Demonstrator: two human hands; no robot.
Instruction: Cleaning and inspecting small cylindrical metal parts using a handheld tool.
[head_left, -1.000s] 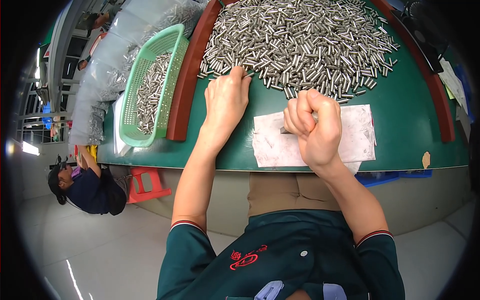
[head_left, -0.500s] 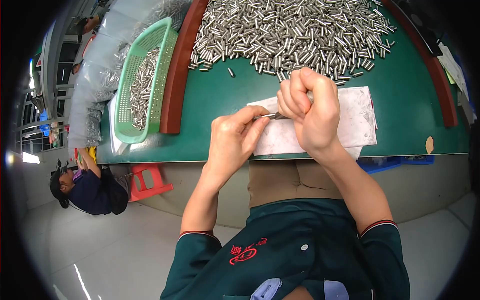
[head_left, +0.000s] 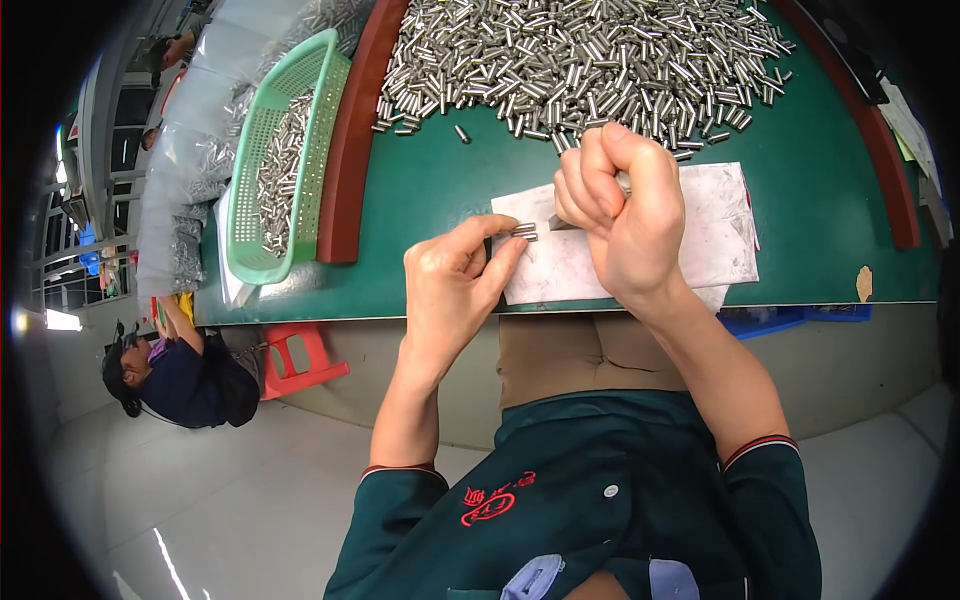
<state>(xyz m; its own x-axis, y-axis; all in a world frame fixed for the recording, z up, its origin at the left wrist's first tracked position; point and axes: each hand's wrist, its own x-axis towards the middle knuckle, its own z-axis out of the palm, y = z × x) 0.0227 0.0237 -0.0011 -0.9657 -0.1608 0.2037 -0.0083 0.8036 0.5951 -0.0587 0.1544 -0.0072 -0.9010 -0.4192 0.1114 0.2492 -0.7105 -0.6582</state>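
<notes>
Between the thumb and forefinger of my left hand (head_left: pixel 440 285) are short, shiny metal pins (head_left: pixel 526 234), two of them showing side by side. They stick out over the left edge of a smudged white cloth (head_left: pixel 690 245). My right hand (head_left: pixel 637 215) is closed in a fist above the cloth, round a tool whose handle is hidden by the fingers. Only its grey metal tip (head_left: pixel 565 223) shows, pointing left and standing a little apart from the pins. Beyond both hands, a big heap of similar pins (head_left: pixel 580 65) covers the far part of the green table (head_left: pixel 430 185).
Red-brown rails (head_left: pixel 350 170) border the table at left and right. Outside the left rail stands a green basket (head_left: pixel 323 135) of pins, beside clear plastic bags (head_left: pixel 170 190). One stray pin (head_left: pixel 461 134) lies before the heap. A person (head_left: pixel 185 375) sits left, near a red stool (head_left: pixel 322 372).
My left hand has drawn slightly left, away from the tool tip, which touched or nearly touched the pins before. Two pins now show in it. My right fist has barely moved.
</notes>
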